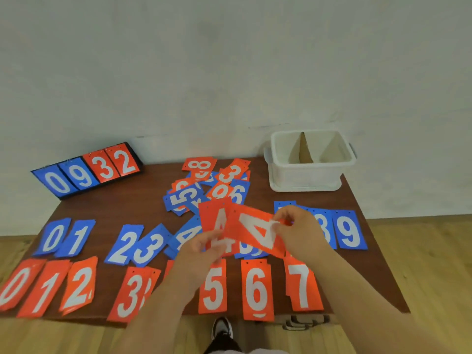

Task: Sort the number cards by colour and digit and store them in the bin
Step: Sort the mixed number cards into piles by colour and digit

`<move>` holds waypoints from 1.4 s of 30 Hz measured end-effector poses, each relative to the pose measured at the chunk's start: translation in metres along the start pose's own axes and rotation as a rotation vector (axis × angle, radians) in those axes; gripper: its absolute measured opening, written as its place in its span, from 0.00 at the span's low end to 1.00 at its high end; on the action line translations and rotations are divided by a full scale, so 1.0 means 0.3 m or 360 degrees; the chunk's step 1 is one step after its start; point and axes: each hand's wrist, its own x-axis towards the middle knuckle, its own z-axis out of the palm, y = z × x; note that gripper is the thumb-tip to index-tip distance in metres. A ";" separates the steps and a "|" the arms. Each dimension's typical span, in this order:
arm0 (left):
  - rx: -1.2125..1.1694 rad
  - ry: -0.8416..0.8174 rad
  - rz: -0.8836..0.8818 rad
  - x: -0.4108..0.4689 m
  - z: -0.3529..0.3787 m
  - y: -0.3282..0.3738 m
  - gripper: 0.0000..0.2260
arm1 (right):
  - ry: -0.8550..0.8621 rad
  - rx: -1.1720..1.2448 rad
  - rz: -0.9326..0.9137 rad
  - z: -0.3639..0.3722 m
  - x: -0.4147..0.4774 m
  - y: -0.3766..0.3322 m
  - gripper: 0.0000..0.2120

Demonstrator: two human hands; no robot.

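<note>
The left grip (pixel 204 247) is grasping a red 4 card (pixel 214 218) by its lower edge and is holding it roughly upright above the worktop (pixel 127 208). The right grip (pixel 298 229) is pinching a second red 4 card (pixel 252 232) at its right end; this card is sitting tilted and is overlapping the first. Both held cards are hanging to the left of the white bin (pixel 306 177) and nearer the person, well apart from it. The bin is standing at the far right corner of the worktop, and a cardboard divider (pixel 302 150) is splitting its inside into compartments. Just left of the bin, a loose pile of mixed cards (pixel 209 186), red and blue, is lying in disorder. Nearer the person than the bin, a blue row (pixel 127 244) is running across the worktop, showing 0, 1, 2, 3 and 4 well to the bin's left, with a blue 9 card (pixel 348 229) lying straight in front of the bin. Nearer still, a red row (pixel 213 287) is lying along the near edge, reading 0, 1, 2, 3, 5, 6 and 7. Far to the bin's left, a scoreboard (pixel 86 169) is leaning at the far edge, showing blue 0 and 9, red 3 and 2.
</note>
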 end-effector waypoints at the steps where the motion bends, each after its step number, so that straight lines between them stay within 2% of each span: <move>1: 0.0036 0.0090 -0.0029 -0.005 -0.032 -0.023 0.11 | 0.0152 0.0240 0.0170 0.014 0.006 0.011 0.06; 2: 0.0072 0.0154 -0.0053 -0.014 -0.068 -0.045 0.11 | 0.0220 0.0474 0.0343 0.030 0.005 0.012 0.06; 4: 0.0148 0.0216 -0.0084 -0.029 -0.148 -0.098 0.14 | 0.0088 0.0631 0.0503 0.077 -0.003 0.020 0.06; 6: 0.0146 0.0266 -0.0153 -0.044 -0.223 -0.144 0.16 | -0.0182 0.0450 0.0435 0.141 -0.027 0.011 0.08; 8: 0.0130 0.0324 -0.0193 -0.061 -0.284 -0.178 0.16 | -0.0319 0.0341 0.0336 0.205 -0.058 -0.018 0.10; 14: 0.0002 0.0542 -0.0121 -0.060 -0.465 -0.220 0.11 | -0.0445 0.0287 0.0327 0.388 -0.054 -0.094 0.11; 18: 0.0027 0.0576 -0.0096 -0.031 -0.632 -0.297 0.11 | -0.0418 -0.0076 0.0259 0.567 -0.027 -0.130 0.11; 25: 0.0023 0.0415 -0.0240 0.038 -0.912 -0.457 0.13 | -0.0624 -0.0454 0.0469 0.895 -0.093 -0.024 0.13; 30: 0.0241 0.0193 -0.0324 0.114 -0.986 -0.533 0.14 | -0.0467 -0.0635 0.0550 1.037 -0.149 0.040 0.09; 34: 0.0493 -0.0090 -0.0237 0.178 -0.959 -0.537 0.14 | -0.0421 -0.0877 0.0545 1.085 -0.144 0.026 0.05; 39: 0.0644 -0.0436 -0.0169 0.252 -0.820 -0.551 0.15 | -0.0374 -0.0939 0.0607 1.095 -0.137 0.025 0.02; 42: 0.0811 -0.0592 -0.0060 0.265 -0.719 -0.570 0.14 | -0.0383 -0.0973 0.0628 1.070 -0.151 0.026 0.06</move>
